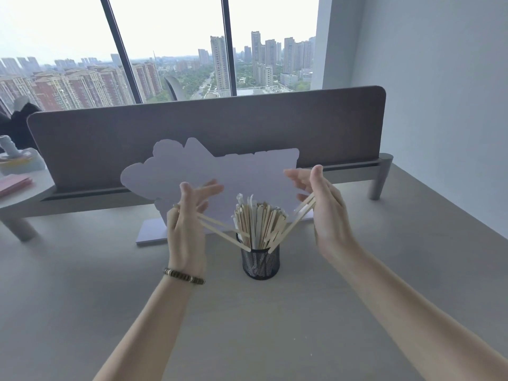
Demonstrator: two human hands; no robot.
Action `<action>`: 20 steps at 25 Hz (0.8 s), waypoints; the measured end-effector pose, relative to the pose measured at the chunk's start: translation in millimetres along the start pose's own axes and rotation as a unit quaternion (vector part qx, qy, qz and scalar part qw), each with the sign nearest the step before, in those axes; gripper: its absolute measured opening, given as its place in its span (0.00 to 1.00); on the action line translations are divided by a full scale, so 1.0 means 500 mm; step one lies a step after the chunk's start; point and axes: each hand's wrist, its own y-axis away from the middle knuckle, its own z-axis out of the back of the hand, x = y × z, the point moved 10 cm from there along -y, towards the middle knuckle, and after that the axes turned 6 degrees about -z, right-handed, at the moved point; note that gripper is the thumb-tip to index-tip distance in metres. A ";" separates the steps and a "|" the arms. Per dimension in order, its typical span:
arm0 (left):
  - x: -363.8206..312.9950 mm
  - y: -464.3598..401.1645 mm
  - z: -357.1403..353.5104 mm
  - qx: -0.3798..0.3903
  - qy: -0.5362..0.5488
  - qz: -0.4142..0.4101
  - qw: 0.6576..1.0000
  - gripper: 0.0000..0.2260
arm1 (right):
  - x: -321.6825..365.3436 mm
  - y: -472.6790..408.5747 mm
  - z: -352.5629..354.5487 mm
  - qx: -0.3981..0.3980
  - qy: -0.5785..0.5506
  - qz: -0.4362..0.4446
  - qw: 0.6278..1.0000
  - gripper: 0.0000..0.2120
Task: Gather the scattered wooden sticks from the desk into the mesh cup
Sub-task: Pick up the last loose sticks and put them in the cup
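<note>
A black mesh cup [260,264] stands mid-desk, packed with upright wooden sticks [258,221]. My left hand [187,229] is just left of it with its fingers spread. It loosely holds a few wooden sticks [220,229] that slant down to the cup's front rim. My right hand [327,213] is just right of the cup, thumb up and fingers partly spread. It holds a few more sticks [298,215] that slant down-left to the rim. The upper ends of both bundles are hidden behind my hands.
A pale cut-out board on a flat base [220,171] stands right behind the cup. Behind that runs a grey partition panel [192,119] on a raised shelf [379,177]. At the far left are pink paper [13,182] and a container [19,160]. The grey desk [261,325] stretches toward me.
</note>
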 end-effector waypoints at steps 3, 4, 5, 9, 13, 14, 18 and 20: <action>-0.012 -0.037 -0.040 0.019 -0.017 0.007 1.000 0.25 | -0.002 -0.037 -0.028 0.023 0.010 -0.024 0.999 0.23; -0.005 -0.045 -0.055 0.034 -0.034 0.014 0.999 0.24 | -0.010 -0.046 -0.038 0.034 0.021 -0.034 0.999 0.23; 0.005 -0.049 -0.069 0.052 -0.054 0.024 0.997 0.24 | -0.019 -0.051 -0.045 0.042 0.036 -0.045 0.997 0.24; 0.065 -0.050 -0.103 0.130 -0.149 0.047 0.979 0.22 | -0.057 -0.056 -0.067 0.085 0.094 -0.065 0.990 0.23; 0.108 -0.032 -0.110 0.175 -0.134 0.093 0.971 0.24 | -0.112 -0.055 -0.071 0.122 0.082 -0.125 0.981 0.21; 0.115 -0.030 -0.108 0.175 -0.108 0.108 0.973 0.25 | -0.119 -0.057 -0.070 0.120 0.065 -0.136 0.981 0.22; 0.127 -0.025 -0.103 0.169 -0.071 0.132 0.974 0.23 | -0.128 -0.070 -0.061 0.102 0.028 -0.154 0.982 0.26; 0.125 -0.019 -0.107 0.182 -0.093 0.129 0.970 0.21 | -0.133 -0.073 -0.066 0.109 0.035 -0.158 0.981 0.25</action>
